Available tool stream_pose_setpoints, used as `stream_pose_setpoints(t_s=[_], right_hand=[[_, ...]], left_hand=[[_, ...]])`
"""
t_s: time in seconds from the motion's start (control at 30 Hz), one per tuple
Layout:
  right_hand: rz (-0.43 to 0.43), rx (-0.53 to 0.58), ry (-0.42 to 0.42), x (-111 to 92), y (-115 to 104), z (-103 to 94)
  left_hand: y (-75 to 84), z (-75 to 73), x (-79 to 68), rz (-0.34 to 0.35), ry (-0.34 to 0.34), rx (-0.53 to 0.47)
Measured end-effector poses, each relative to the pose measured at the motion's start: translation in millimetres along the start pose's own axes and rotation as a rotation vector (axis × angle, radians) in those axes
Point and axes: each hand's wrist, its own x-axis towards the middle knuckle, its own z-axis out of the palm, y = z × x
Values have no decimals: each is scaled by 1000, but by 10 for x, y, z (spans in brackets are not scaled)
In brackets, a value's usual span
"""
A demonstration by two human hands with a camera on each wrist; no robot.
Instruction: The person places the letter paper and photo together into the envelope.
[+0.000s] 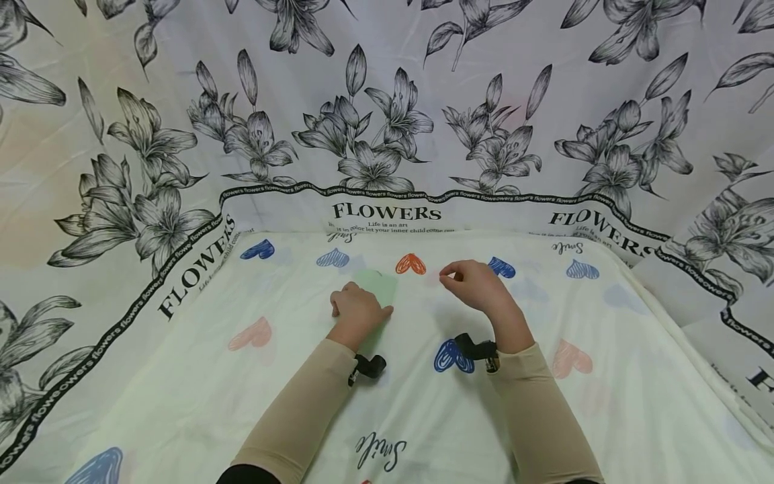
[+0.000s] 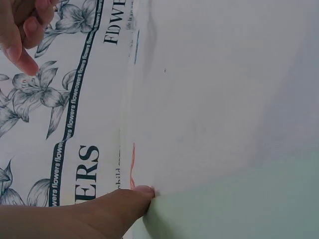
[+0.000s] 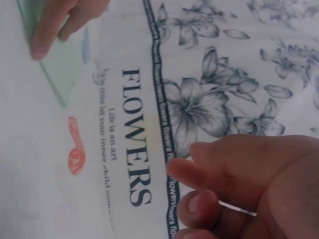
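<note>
A light green sheet of paper (image 1: 379,286) lies on the heart-printed cloth, partly hidden under my left hand (image 1: 357,312). That hand rests on the sheet, its thumb stretched out to one edge. In the left wrist view the straight thumb (image 2: 124,206) touches the border of the green sheet (image 2: 239,209); the other fingers of this hand are out of sight there. My right hand (image 1: 478,288) hovers to the right of the paper, apart from it. Its fingers are loosely bent, and nothing shows between them in the right wrist view, where the hand (image 3: 254,184) appears close up.
A cream cloth (image 1: 411,403) with hearts and "Smile" lettering covers the work surface. Behind it hangs a white flower-printed curtain (image 1: 423,154) with a black wavy border, continuing along both sides. A small black device (image 1: 369,366) sits on the left wrist, another (image 1: 474,348) on the right.
</note>
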Motion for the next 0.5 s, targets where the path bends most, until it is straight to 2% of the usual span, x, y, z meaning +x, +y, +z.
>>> stream_pose_setpoints(t_s=[0.13, 0.27, 0.37, 0.5], right_hand=[[4, -88, 50, 40, 40, 48], [10, -167, 88, 57, 87, 74], [10, -205, 110, 47, 103, 61], [5, -245, 138, 37, 105, 9]], left_hand=[[4, 2, 19, -61, 15, -33], [-52, -19, 41, -55, 37, -111], [-168, -76, 61, -33, 106, -153], [-392, -236, 65, 31, 236, -233]])
